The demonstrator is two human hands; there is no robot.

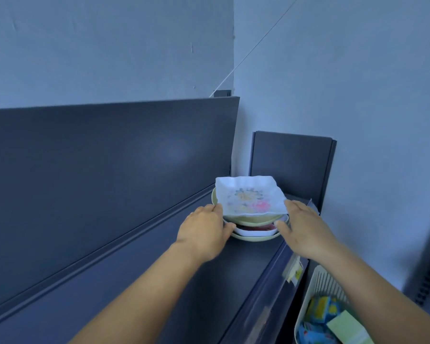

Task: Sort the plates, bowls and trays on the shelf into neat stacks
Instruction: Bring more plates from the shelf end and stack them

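Note:
A stack of dishes stands at the far right end of the dark shelf (159, 281). On top lies a white square plate (248, 196) with a wavy rim and a flower print. Under it sit a pale green bowl (253, 220), a white dish (252, 232) with red inside, and a pale green plate (256, 237) at the bottom. My left hand (204, 232) grips the stack's left side. On the opposite side my right hand (305, 229) presses against it, thumb at the white dish. Both hands hold the stack between them.
The shelf's dark back panel (97, 157) rises behind, and a dark end panel (291, 165) closes the right end. Price tags (294, 270) hang on the front edge. Below right, a white slotted basket (318, 289) holds colourful packets. Pale walls meet in the corner.

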